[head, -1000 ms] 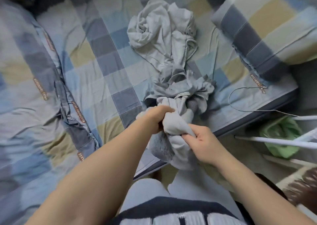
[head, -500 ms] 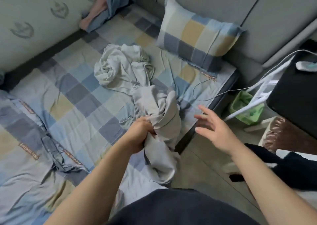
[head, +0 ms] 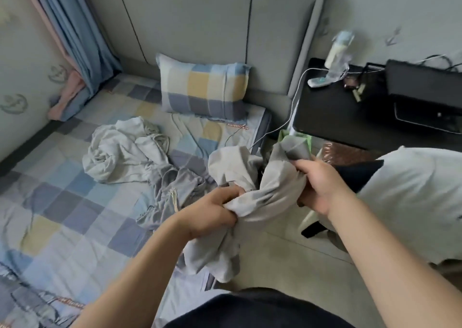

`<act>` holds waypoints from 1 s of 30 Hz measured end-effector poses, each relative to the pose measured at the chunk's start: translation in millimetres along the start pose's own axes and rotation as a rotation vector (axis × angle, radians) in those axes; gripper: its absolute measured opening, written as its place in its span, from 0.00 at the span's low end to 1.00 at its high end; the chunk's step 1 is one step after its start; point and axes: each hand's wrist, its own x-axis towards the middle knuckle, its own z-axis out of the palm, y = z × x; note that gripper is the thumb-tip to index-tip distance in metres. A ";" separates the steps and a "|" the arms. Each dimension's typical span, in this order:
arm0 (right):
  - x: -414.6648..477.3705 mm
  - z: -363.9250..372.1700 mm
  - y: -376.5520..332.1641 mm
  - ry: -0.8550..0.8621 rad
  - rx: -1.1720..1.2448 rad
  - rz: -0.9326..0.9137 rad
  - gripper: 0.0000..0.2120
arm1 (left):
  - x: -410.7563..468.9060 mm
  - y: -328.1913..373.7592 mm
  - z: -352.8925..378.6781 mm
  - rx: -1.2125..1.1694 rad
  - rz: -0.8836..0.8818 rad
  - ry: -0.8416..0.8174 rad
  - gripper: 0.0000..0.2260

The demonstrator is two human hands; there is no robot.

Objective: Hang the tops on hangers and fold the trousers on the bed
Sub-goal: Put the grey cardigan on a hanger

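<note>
I am gripping a grey garment (head: 272, 192) with both hands; my left hand (head: 212, 210) is curling its fingers round a bunched fold of it at the edge of the bed (head: 62, 197), and my right hand (head: 322, 185) is clenching another part of it a little higher, thumb on top. The cloth is twisting between the two hands, and its loose end is hanging down over the floor (head: 287, 257), just beside the mattress; it is too crumpled for me to tell whether it is a top or trousers.

On the checked sheet a pale crumpled garment (head: 117, 157) is lying in a heap near the middle; a darker grey garment (head: 172, 192) with a tasselled cord is lying against it on the side nearer me. A checked pillow (head: 202, 87) is leaning on the padded headboard (head: 195, 27); a blue curtain (head: 82, 42) is hanging in the far left corner, its hem resting on the bed.

To my right a black surface (head: 332, 112) is carrying a blurred pale bottle (head: 336, 50) and a black box (head: 425, 87); a white cable (head: 295, 100) is running down off its edge. A white garment (head: 412, 197) with dark trim is lying beyond my right forearm; I cannot tell what it is resting on.
</note>
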 end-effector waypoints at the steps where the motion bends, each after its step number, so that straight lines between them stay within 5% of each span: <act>1: -19.2 -14.7 -4.2 0.014 0.031 -0.048 0.12 | -0.5 0.8 17.4 0.002 -0.009 -0.008 0.14; 9: -157.0 -119.2 -15.5 0.078 0.173 -0.273 0.09 | -21.6 19.5 156.8 -0.278 -0.054 0.049 0.23; 14: -215.7 -156.7 -13.9 0.205 0.138 -0.345 0.13 | -40.0 25.1 210.1 -0.488 -0.034 0.063 0.12; 18: -265.5 -188.6 -20.0 0.316 0.180 -0.411 0.13 | -25.9 21.2 246.6 -0.121 -0.031 0.193 0.08; 21: -300.1 -212.2 -25.8 0.410 0.200 -0.457 0.14 | -16.5 26.9 282.7 0.190 -0.003 0.068 0.10; 26: -352.4 -232.4 -34.0 0.568 0.236 -0.501 0.14 | -14.2 80.3 344.5 0.096 0.228 -0.286 0.34; 30: -395.2 -240.9 -38.5 0.627 0.210 -0.566 0.08 | 14.2 120.2 386.2 0.277 0.478 -0.324 0.57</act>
